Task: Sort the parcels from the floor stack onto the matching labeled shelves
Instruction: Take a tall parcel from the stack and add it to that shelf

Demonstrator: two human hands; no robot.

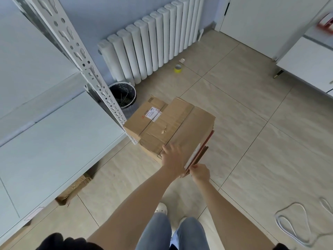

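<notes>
The parcels sit in a stack on the floor at the centre of the frame, tight against the foot of the white slotted upright of the shelving that fills the left side. The top carton is plain brown cardboard, taped along its seam, with a white shipping label on its far end. Pressed against its right flank stand some thin flat parcels, edge-on, one with a red border showing.

The left hand lies spread and flat on the near corner of the top carton, palm down, steadying it and not gripping. The right hand is pinched shut on the near bottom corner of the flat parcels, thumb and fingers closed over the edge.

My guess is the flat ones are light and stiff enough to lift by that corner, though thin card will flex and may slip out of a pinch; a hold further along the long edge would be safer. The carton looks rigid and fairly bulky, its tape a little slick, so it wants two hands under opposite bottom edges, not a grab at the top flaps. Its weight I cannot judge from here.

The pale shelf boards at left look bare; I can read no labels on them.
</notes>
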